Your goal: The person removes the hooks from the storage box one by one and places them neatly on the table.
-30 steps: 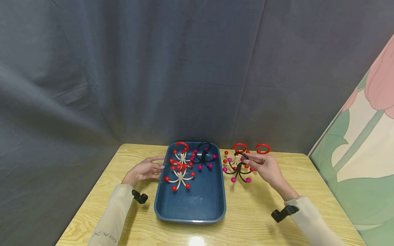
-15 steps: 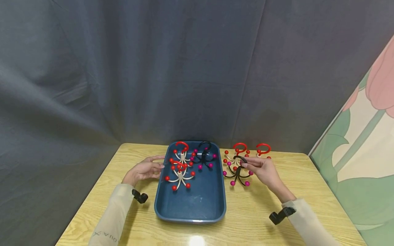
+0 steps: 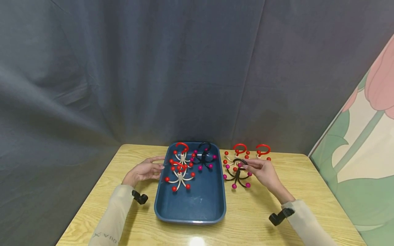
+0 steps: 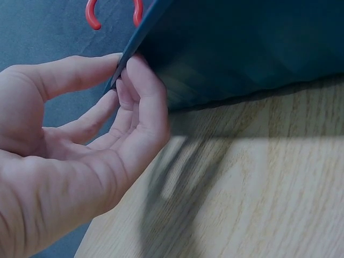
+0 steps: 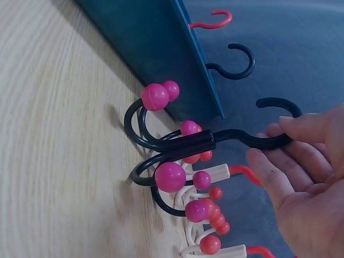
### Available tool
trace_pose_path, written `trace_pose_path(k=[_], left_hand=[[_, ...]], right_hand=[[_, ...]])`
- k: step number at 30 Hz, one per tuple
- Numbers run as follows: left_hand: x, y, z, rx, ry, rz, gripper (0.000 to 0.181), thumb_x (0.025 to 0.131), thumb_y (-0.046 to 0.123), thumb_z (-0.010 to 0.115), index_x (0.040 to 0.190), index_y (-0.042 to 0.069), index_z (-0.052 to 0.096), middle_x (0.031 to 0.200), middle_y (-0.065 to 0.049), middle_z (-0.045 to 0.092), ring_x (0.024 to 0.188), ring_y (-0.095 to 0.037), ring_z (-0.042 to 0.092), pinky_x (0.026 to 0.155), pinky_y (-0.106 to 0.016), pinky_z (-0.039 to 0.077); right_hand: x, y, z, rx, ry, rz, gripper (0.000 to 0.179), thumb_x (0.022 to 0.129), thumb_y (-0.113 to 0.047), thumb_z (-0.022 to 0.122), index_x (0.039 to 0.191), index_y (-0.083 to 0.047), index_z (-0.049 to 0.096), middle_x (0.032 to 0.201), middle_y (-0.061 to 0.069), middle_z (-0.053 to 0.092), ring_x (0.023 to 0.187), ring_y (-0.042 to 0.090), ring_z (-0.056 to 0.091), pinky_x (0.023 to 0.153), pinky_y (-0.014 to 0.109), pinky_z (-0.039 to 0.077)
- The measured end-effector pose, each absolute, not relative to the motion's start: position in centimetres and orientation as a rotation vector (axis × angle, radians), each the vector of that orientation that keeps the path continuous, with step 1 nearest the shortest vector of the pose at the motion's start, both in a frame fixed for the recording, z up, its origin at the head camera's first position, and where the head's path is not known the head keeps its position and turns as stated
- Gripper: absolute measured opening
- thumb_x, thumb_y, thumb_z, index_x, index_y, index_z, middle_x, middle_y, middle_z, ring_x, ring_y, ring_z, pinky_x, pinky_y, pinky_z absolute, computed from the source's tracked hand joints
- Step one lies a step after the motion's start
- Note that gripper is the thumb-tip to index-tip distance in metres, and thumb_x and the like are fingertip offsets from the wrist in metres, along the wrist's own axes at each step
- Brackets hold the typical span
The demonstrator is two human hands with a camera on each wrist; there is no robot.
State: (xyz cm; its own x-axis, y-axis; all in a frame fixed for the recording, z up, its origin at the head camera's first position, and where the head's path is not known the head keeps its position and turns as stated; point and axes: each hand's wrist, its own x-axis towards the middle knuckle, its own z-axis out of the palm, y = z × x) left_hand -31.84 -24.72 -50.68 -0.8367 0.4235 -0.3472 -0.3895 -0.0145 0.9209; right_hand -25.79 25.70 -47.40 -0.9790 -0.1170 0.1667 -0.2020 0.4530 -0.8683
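1. A dark gray curtain hangs in folds behind the wood-grain table and along its left side.
2. A floral panel, pink tulip above green leaves, rises right of the table.

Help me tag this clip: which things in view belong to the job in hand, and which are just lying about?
Likely in the job:
right hand, pinching a black hanger
left hand, pinching the rim of the blue tray
inside it, two white-and-red hangers and a second black hanger
beside it, two more white-and-red hangers

Just there:
wooden table
dark curtain
floral panel
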Motion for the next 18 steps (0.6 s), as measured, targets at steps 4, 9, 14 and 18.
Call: trace_pose_path(k=[4,9,14,18], left_hand=[[-31.80,-24.70,-50.68,0.031,1.715,1.905,0.067,0.103,0.000,0.059,0.163,0.003,0.029,0.107,-0.002,0.077,0.090,-0.013,0.072,0.075,-0.029,0.061],[-31.76,-24.71,-50.61,0.034,1.717,1.901,0.067,0.104,0.000,0.057,0.164,0.003,0.028,0.108,-0.002,0.076,0.091,-0.013,0.072,0.076,-0.030,0.061],[-31.72,-24.72,-50.54,0.045,1.700,1.908,0.067,0.104,0.000,0.056,0.164,0.003,0.027,0.109,-0.002,0.076,0.091,-0.013,0.072,0.077,-0.030,0.062],[-31.72,-24.72,-50.52,0.043,1.703,1.904,0.067,0.104,0.000,0.056,0.164,0.003,0.027,0.110,-0.002,0.076,0.091,-0.013,0.072,0.078,-0.030,0.061]], right_hand=[[-25.82,25.80,-47.34,0.270,-2.615,1.583,0.033,0.099,-0.013,0.073,0.129,0.000,0.073,0.124,0.023,0.075,0.093,-0.005,0.072,0.079,0.021,0.061],[-25.99,25.90,-47.24,0.269,-2.625,1.571,0.030,0.099,-0.010,0.072,0.128,0.001,0.074,0.118,0.022,0.077,0.088,-0.008,0.071,0.077,0.021,0.059],[-26.10,25.78,-47.18,0.266,-2.624,1.568,0.028,0.098,-0.007,0.072,0.124,0.004,0.074,0.116,0.024,0.077,0.089,-0.006,0.072,0.075,0.020,0.059],[-26.21,25.73,-47.10,0.260,-2.638,1.544,0.028,0.098,-0.006,0.071,0.124,0.004,0.074,0.117,0.024,0.077,0.095,0.009,0.077,0.077,0.024,0.061]])
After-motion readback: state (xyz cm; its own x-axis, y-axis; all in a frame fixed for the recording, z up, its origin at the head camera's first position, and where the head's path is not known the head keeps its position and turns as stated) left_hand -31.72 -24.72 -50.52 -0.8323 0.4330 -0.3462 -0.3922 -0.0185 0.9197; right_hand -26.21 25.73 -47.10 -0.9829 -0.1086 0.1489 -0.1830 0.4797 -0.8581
